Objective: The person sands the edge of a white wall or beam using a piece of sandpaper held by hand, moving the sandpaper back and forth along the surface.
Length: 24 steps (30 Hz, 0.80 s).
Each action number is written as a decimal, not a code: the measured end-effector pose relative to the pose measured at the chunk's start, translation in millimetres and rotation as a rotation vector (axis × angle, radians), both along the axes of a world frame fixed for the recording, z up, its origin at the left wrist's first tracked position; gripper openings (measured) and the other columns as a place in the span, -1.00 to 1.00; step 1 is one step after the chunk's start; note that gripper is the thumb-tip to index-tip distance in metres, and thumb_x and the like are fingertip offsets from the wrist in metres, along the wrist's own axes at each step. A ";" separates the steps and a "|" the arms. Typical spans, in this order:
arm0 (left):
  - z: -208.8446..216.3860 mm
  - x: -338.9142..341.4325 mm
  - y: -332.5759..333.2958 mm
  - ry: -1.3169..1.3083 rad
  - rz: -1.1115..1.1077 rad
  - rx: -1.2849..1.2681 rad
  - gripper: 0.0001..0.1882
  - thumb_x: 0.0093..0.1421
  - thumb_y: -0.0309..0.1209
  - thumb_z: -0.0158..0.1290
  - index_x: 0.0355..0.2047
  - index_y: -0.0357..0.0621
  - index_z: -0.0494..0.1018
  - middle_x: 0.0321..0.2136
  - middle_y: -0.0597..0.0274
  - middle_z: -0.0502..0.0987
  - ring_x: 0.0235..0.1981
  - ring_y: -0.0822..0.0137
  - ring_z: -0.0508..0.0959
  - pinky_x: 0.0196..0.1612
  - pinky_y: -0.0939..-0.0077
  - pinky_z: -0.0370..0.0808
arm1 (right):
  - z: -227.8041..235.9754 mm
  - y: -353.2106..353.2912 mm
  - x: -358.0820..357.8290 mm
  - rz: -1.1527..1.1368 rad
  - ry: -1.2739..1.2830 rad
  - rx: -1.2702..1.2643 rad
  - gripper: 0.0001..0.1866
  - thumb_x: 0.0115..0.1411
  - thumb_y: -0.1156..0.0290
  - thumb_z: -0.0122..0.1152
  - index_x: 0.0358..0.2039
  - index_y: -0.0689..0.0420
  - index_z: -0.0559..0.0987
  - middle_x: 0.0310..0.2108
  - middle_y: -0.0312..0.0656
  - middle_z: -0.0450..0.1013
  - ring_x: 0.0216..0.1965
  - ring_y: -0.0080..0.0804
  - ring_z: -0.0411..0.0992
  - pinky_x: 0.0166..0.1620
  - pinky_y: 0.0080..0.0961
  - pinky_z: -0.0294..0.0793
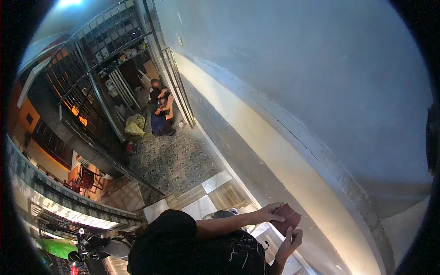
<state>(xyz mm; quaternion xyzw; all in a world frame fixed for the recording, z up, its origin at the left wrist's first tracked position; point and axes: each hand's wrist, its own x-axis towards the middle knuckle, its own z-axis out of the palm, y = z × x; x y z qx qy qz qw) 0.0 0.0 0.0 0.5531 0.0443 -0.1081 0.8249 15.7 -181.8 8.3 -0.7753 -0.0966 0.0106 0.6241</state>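
Nearest, a loose black short-sleeved shirt (165, 247) is seen, and past it a reddish-brown, matt, thin sheet with an uneven upper edge (288, 218) is held up in the air, in front of the low part of the wall. By the left hand (268, 213) its left edge is pinched, the fingers closed on it; by the right hand (291, 240) its lower edge is gripped between thumb and curled fingers. The sheet is thus carried by the hands alone, with no surface beneath it

It is judged to be very light, thin and bendable but with some stiffness, since it is kept fairly flat; a dry, perhaps gritty face with little slip is suggested. Tearing is to be expected from the ragged upper edge if it is pulled there, so hold is best taken at the left and lower edges. The broad face is turned toward the wearer, and the ragged edge is pointed up and to the right; a long axis cannot be told surely, as part is covered by fingers

Beyond, white and brown glossy floor tiles (197, 207) are met by a grey-blue plastered wall with a cream band (238, 110). Farthest, a crouching figure in dark clothes (158, 123) is seen beside a yellow-green crumpled sack (135, 124)
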 end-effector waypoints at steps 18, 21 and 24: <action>53.0 -9.7 -37.7 -0.054 0.352 0.016 -0.42 0.21 -0.41 0.09 0.19 -0.28 0.16 0.10 0.21 0.33 0.08 0.46 0.29 0.10 0.57 0.29 | 18.0 49.0 -11.0 0.173 0.459 0.769 -0.81 0.29 0.41 0.04 -0.12 0.17 0.47 -0.18 -0.22 0.48 -0.13 -0.48 0.43 -0.04 -0.51 0.40; 37.6 -11.1 -29.2 -0.109 0.552 -0.271 -0.58 0.25 -0.38 0.05 0.08 -0.26 0.29 -0.08 0.28 0.44 -0.08 0.49 0.39 -0.05 0.60 0.39 | 15.2 56.7 -11.4 0.259 0.486 0.750 -0.87 0.31 0.41 0.03 -0.21 0.19 0.46 -0.25 -0.24 0.47 -0.21 -0.54 0.41 -0.11 -0.58 0.38; 35.7 -16.1 -12.7 0.063 0.669 -0.224 -0.76 0.27 -0.39 0.01 -0.08 -0.20 0.37 -0.26 0.36 0.46 -0.28 0.56 0.42 -0.29 0.65 0.38 | 27.7 75.5 -10.8 0.342 0.309 0.380 -0.91 0.30 0.47 0.04 -0.35 0.20 0.45 -0.46 -0.31 0.40 -0.40 -0.65 0.33 -0.28 -0.70 0.30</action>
